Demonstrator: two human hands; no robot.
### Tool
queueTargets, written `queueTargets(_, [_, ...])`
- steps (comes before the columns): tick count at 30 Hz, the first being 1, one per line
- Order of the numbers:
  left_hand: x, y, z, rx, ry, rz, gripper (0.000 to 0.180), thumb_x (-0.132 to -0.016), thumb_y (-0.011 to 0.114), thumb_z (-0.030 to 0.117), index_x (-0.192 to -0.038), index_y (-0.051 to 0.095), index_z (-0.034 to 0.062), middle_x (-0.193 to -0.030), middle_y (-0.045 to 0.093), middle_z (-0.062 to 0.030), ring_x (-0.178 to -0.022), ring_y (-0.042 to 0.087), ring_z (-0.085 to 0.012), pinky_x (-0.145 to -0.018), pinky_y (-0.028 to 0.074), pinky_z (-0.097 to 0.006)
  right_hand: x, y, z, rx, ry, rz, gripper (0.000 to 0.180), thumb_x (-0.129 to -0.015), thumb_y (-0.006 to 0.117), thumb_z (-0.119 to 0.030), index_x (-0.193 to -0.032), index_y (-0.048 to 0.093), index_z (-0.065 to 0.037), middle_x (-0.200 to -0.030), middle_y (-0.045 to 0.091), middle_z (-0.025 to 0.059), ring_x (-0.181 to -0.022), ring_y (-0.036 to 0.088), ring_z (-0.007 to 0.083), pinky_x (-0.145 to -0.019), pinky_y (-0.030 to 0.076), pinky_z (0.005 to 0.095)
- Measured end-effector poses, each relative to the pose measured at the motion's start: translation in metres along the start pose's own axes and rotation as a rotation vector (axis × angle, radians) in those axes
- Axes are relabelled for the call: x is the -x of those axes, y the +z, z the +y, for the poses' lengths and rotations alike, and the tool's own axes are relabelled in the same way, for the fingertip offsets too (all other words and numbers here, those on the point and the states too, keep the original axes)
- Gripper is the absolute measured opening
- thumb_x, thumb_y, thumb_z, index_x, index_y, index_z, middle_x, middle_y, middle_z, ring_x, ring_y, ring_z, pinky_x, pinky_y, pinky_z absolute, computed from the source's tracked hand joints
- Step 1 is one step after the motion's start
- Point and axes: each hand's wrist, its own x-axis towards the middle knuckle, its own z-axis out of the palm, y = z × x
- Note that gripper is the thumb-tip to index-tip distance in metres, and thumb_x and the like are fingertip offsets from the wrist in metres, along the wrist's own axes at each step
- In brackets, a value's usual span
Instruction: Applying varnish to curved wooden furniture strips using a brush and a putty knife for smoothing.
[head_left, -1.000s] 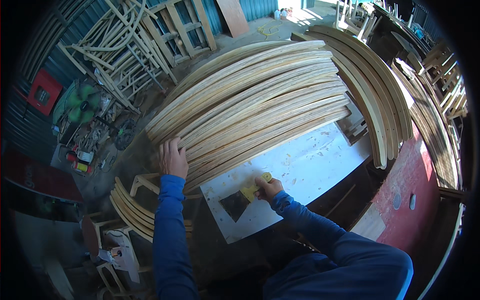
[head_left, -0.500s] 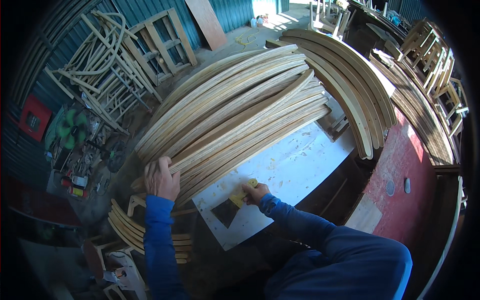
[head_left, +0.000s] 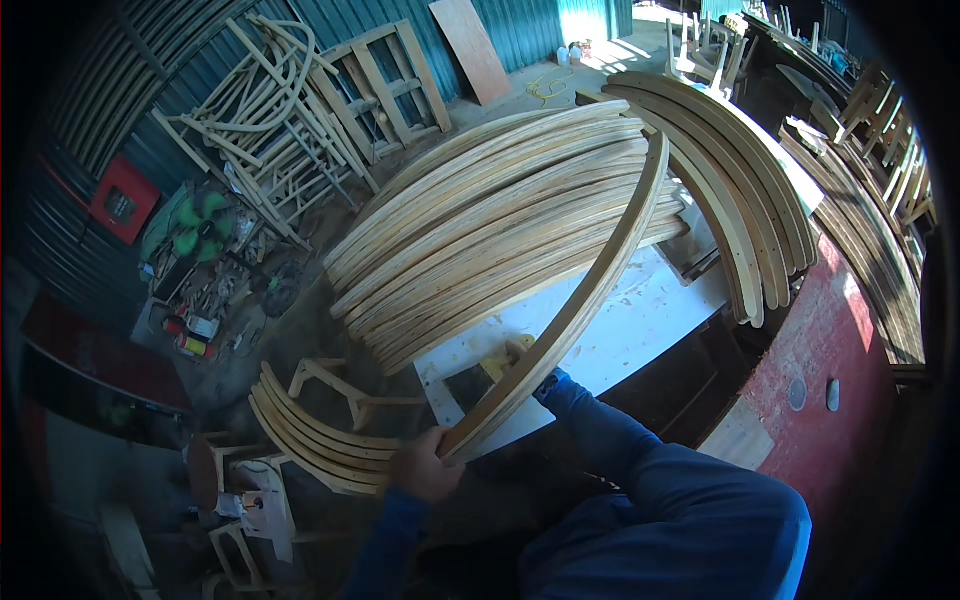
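Left hand (head_left: 426, 468) clenches near end of curved wooden strip (head_left: 570, 330), slanting over white board (head_left: 628, 308); far end near stack (head_left: 490, 230). Right hand (head_left: 517, 348), partly hidden, holds yellow-handled scraper (head_left: 493, 367). Strip could twist: one-ended grip, long reach.

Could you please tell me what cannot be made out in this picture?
Grip of the right hand: head view, mostly hidden behind the curved wooden strip.
Full shape of the yellow tool: head view, partly covered by strip and hand.
Left hand: head view, finger detail blurred.
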Motion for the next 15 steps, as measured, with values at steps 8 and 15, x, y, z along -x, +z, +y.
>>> queueTargets(8, [0.244,0.077,-0.037,-0.043,-0.435,0.579,0.036,-0.074,0.081,0.019,-0.105,0.070,0.0054,-0.090,0.072,-0.0163,-0.082,0.073,-0.0304,-0.073,0.056,-0.040,0.054,0.130,-0.129,0.043,0.592,0.206,0.031,-0.089,0.077,-0.025,-0.100,0.066,0.001,-0.080,0.070,0.0144,-0.059,0.069,0.0242,-0.051,0.059,0.0369])
queueTargets(15, [0.373,0.153,-0.005,-0.023,-1.077,0.996,0.033,-0.073,0.076,0.017,-0.102,0.069,0.0042,-0.090,0.072,-0.0168,-0.083,0.073,-0.0302,-0.075,0.057,-0.039,0.054,0.142,-0.115,0.005,0.622,0.100,0.032,-0.090,0.078,-0.025,-0.098,0.063,0.001,-0.070,0.067,0.0138,-0.050,0.064,0.0243,-0.045,0.055,0.0348])
